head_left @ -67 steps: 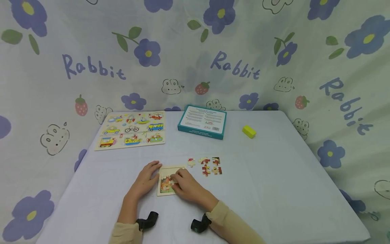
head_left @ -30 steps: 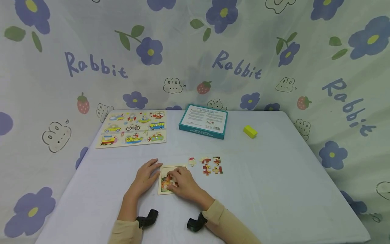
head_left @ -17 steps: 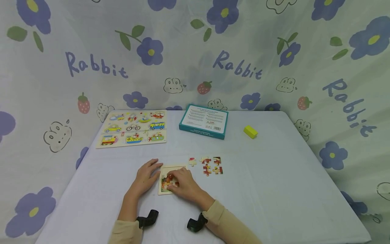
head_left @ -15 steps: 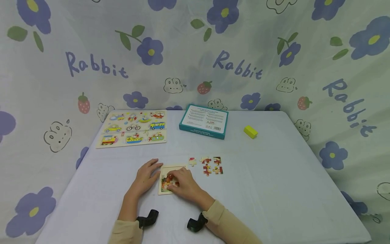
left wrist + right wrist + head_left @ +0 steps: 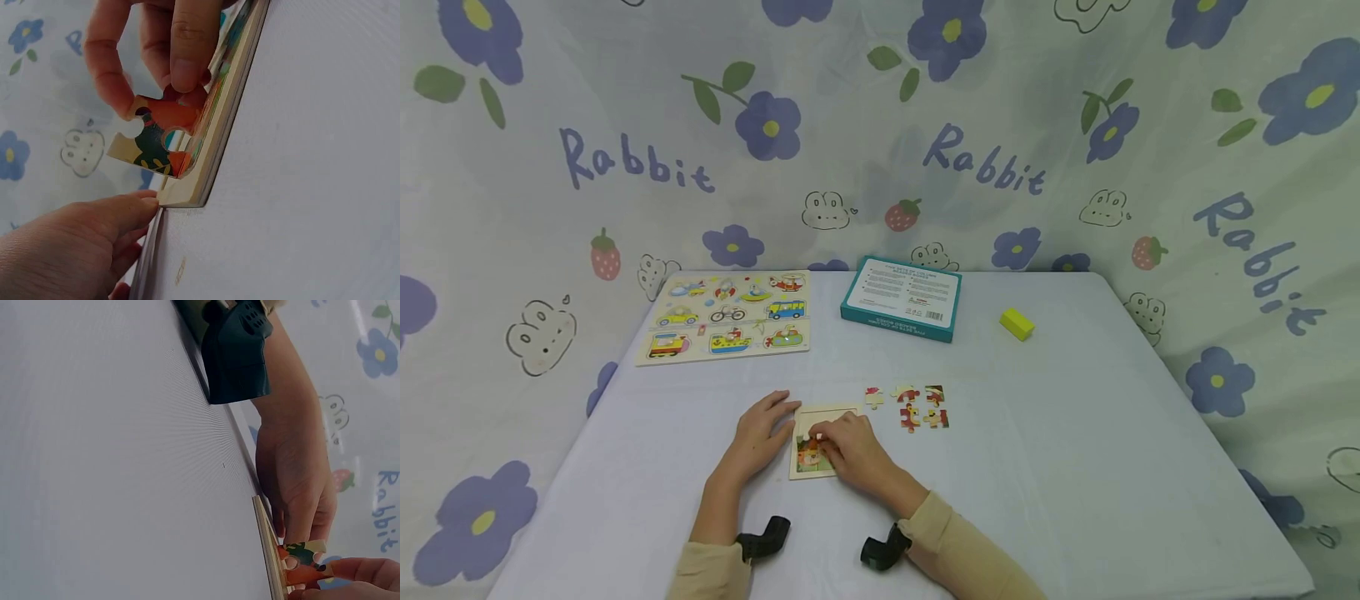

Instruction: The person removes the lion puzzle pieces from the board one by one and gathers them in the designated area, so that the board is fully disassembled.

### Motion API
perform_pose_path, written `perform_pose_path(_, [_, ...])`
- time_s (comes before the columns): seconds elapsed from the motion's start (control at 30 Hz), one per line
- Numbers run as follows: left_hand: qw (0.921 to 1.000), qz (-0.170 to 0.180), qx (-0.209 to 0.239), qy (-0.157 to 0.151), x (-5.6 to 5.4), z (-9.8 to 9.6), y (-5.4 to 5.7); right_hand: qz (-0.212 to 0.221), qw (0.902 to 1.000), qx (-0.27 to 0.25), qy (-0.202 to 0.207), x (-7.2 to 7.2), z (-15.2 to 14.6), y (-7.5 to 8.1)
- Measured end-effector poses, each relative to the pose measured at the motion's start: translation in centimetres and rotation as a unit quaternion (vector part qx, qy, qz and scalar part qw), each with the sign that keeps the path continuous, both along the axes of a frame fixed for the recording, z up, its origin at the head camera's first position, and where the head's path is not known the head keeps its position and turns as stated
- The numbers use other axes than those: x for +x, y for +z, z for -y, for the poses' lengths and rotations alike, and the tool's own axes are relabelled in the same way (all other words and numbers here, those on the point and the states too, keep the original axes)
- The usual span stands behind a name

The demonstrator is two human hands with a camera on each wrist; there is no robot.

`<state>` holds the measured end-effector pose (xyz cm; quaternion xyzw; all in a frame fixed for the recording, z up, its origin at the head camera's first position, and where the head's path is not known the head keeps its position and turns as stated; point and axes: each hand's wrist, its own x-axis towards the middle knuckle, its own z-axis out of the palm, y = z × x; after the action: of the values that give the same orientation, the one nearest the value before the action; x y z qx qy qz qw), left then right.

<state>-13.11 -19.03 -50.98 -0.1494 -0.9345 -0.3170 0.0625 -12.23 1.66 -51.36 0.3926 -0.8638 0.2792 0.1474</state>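
At the far left of the desk (image 5: 1075, 467), the vehicle board (image 5: 727, 315) lies well apart from the work. Next, the left hand (image 5: 760, 437) rests with fingers extended, touching the left edge of the puzzle tray (image 5: 827, 410) and gripping nothing. Caution: such light contact may let the tray shift under pressure. The tray lies flat, partly filled. Over it, the puzzle piece (image 5: 153, 134) is tilted and unseated, pinched in the fingers of the right hand (image 5: 859, 450). Possible faults: wrong rotation would make the tabs bind; pressing at a tilt could lever out neighbouring pieces; a slack pinch would drop the piece. Rightward come the teal box (image 5: 901, 298), at the rear, and five loose pieces (image 5: 910, 418), near the right hand; a careless sweep could scatter these. The yellow block (image 5: 1017, 324), furthest right, presents little risk.
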Motion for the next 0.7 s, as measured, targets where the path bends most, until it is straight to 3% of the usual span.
perform_pose_path(0.33, [1.0000,-0.003,-0.009,0.002,-0.06,-0.06,-0.04,-0.001,0.9986,-0.039,-0.035,-0.03,0.03,-0.21])
perform_pose_path(0.7, [0.9999,-0.006,-0.008,0.003,0.00,-0.15,-0.10,0.037,0.9913,-0.092,-0.086,0.19,-0.70,0.71])
